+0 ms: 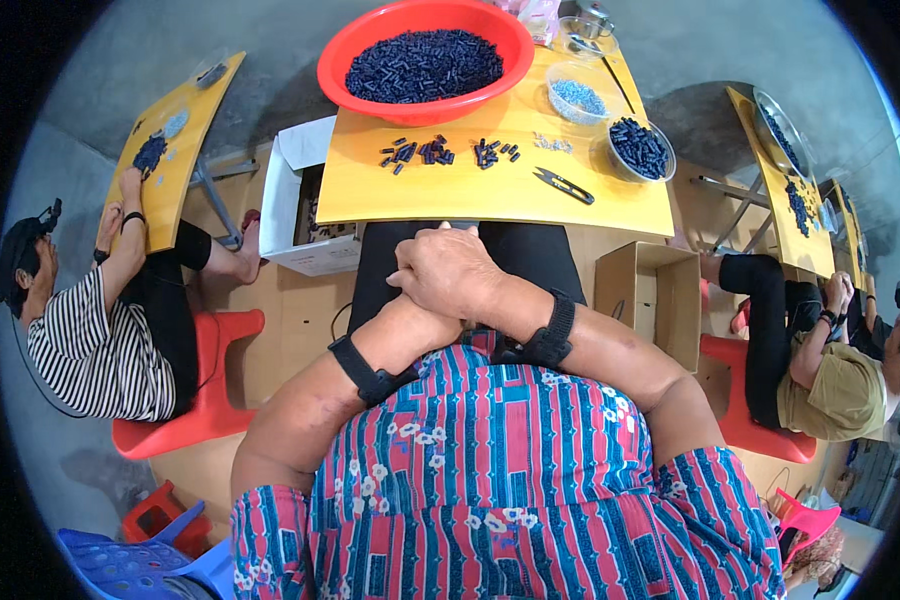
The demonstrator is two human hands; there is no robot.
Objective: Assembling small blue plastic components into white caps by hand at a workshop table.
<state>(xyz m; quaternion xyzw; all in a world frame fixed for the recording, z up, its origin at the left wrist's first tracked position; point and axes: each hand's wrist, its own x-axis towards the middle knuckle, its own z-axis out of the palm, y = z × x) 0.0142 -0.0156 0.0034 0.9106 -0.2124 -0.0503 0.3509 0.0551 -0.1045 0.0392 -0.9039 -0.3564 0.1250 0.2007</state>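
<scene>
Both my hands rest in my lap just short of the table edge, wrists crossing. My right hand (450, 268) lies on top, its fingers curled over my left. Under it my left hand (425, 322) shows only its back near the wrist; its fingers are hidden. Nearest on the yellow table (370, 205) are small piles of dark blue tubular pieces (436, 151), a few clear small pieces (553, 144) and black thread snips (564, 186). A clear bowl of dark blue pieces (640, 148) stands at the right edge.
A large red basin (327, 75) of dark blue pieces and a tub of pale blue bits (577, 100) stand farther back. Cardboard boxes (310, 150) (660, 295) flank my legs. Persons sit at tables left (105, 350) and right (830, 370).
</scene>
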